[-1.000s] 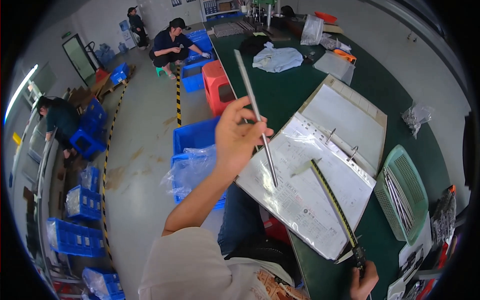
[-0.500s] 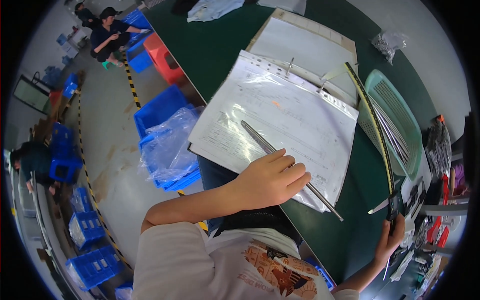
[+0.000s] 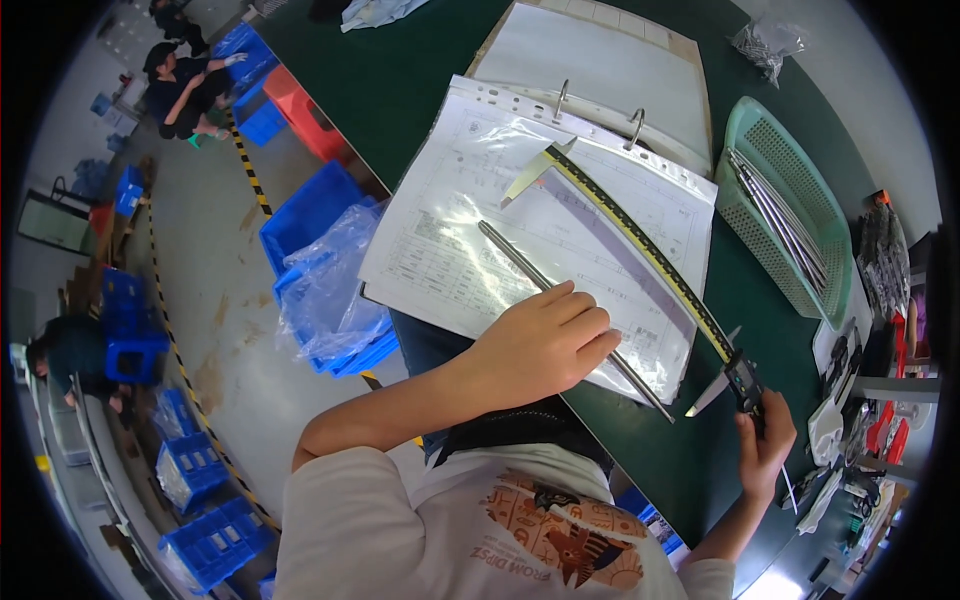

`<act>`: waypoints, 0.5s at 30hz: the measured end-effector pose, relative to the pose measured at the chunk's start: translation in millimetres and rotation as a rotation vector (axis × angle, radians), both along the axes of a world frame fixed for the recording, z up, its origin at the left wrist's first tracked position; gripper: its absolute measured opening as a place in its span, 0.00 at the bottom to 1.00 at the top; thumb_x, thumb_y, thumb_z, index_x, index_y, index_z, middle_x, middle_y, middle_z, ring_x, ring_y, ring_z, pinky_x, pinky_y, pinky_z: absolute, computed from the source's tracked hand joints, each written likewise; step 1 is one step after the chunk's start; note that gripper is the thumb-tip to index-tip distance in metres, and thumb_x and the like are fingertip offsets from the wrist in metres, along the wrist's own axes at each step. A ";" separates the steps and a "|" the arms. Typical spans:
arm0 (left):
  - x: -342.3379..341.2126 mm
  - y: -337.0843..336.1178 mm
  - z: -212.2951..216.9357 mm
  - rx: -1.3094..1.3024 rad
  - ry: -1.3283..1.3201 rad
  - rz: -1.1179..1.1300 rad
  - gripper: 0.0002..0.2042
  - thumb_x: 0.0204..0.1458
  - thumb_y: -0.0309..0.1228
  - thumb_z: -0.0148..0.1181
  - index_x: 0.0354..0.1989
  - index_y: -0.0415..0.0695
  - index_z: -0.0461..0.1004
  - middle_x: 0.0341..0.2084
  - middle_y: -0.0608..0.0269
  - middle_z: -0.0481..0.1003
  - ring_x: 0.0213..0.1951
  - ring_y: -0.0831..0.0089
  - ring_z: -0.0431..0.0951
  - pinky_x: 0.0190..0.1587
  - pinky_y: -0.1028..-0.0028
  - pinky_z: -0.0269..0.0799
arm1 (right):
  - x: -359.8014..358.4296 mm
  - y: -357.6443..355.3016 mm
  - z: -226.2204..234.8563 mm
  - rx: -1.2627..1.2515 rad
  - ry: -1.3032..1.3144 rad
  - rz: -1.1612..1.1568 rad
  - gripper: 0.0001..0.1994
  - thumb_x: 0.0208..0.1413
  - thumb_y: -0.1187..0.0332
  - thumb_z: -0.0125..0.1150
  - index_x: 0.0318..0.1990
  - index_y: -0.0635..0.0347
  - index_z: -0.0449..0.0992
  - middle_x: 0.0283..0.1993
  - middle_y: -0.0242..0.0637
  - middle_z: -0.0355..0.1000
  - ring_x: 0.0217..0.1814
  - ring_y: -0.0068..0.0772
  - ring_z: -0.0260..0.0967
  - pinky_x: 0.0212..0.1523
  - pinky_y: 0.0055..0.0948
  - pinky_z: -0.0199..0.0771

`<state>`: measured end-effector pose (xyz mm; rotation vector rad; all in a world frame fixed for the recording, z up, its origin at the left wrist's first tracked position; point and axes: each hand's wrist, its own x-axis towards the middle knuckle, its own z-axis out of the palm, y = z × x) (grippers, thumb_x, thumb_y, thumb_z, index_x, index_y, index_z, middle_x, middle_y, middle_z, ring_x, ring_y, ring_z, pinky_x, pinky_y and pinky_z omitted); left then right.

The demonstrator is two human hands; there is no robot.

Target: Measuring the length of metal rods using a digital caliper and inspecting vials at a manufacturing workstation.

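My left hand (image 3: 545,340) is closed around a slim metal rod (image 3: 512,254), held slantwise just over an open ring binder. The sleeved drawing sheet (image 3: 450,245) in that binder lies beneath the rod, partly covered by my hand and glare. In my right hand (image 3: 766,445) is a long digital caliper (image 3: 652,258), gripped near its display end. Its beam crosses above the sheet, with the fixed jaw near the binder rings and the sliding jaw close to the display. The caliper's jaws are apart from the rod.
A green perforated basket (image 3: 815,200) holding several metal rods (image 3: 778,215) stands right of the binder on the dark green table (image 3: 340,75). Beyond is a clear bag (image 3: 770,48) of small parts. Blue bins (image 3: 310,205) and a red stool (image 3: 305,112) stand left, with people farther off.
My right hand has swung the caliper leftward, from beside the basket to over the drawing sheet. My left hand keeps the rod in nearly the same place. The view has shifted slightly.
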<state>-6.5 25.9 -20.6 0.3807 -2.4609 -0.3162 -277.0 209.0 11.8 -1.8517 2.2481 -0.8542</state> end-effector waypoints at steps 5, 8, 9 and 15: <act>1.0 -1.6 -3.0 -0.021 0.029 -0.008 0.12 0.38 0.24 0.58 0.34 0.41 0.75 0.29 0.63 0.69 0.36 0.67 0.73 0.42 0.69 0.73 | 10.5 -12.8 3.0 0.064 0.035 0.041 0.18 0.48 0.66 0.60 0.44 0.69 0.69 0.25 0.44 0.61 0.21 0.38 0.57 0.23 0.29 0.58; 1.5 -2.5 -3.8 -0.008 0.047 -0.006 0.11 0.38 0.24 0.58 0.34 0.41 0.75 0.31 0.62 0.70 0.38 0.66 0.74 0.45 0.67 0.73 | 16.1 -18.8 3.4 0.037 0.070 0.057 0.20 0.48 0.65 0.60 0.47 0.70 0.70 0.24 0.43 0.61 0.21 0.38 0.58 0.23 0.30 0.58; 1.5 -2.3 -3.6 -0.001 0.046 -0.010 0.11 0.38 0.24 0.58 0.34 0.41 0.75 0.31 0.62 0.70 0.38 0.66 0.74 0.45 0.67 0.73 | 16.3 -18.4 2.6 0.044 0.059 0.044 0.21 0.48 0.65 0.60 0.47 0.70 0.70 0.24 0.43 0.61 0.21 0.38 0.57 0.23 0.30 0.58; 1.8 -1.4 -2.8 0.021 0.057 0.014 0.11 0.38 0.24 0.58 0.34 0.41 0.75 0.31 0.62 0.71 0.39 0.66 0.75 0.43 0.66 0.74 | 14.8 -17.8 -1.4 0.064 0.052 0.054 0.23 0.48 0.62 0.61 0.48 0.70 0.70 0.23 0.42 0.61 0.20 0.35 0.57 0.23 0.29 0.57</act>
